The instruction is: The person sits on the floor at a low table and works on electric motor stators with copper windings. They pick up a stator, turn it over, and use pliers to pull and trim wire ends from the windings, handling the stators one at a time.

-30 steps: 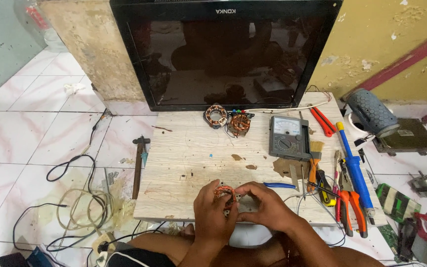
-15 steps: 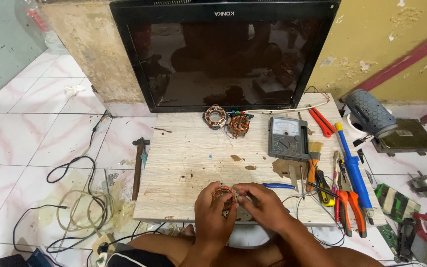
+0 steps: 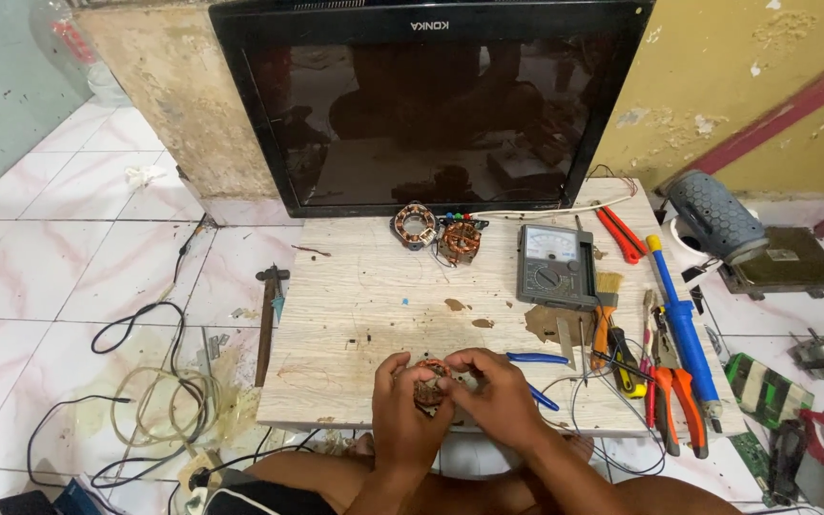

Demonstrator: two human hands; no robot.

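Both my hands meet at the near edge of a low wooden board [image 3: 355, 315]. My left hand [image 3: 407, 405] and my right hand [image 3: 493, 391] close together around a small copper-wound motor coil [image 3: 428, 380], which is mostly hidden by my fingers. Two more copper-wound coils [image 3: 414, 225] [image 3: 461, 239] lie at the far side of the board, in front of a large black flat screen [image 3: 431, 100] leaning on the wall.
A grey analog meter [image 3: 555, 265] lies right of the coils. Pliers with orange handles [image 3: 676, 401], a blue tool [image 3: 684, 324], red cutters [image 3: 619, 234] and a brush [image 3: 606, 305] crowd the board's right side. A hammer [image 3: 267, 319] and tangled cables [image 3: 145, 401] lie on the tiled floor left.
My hands have shifted slightly on the coil, turning it between the fingers. Nothing else on the board has moved.
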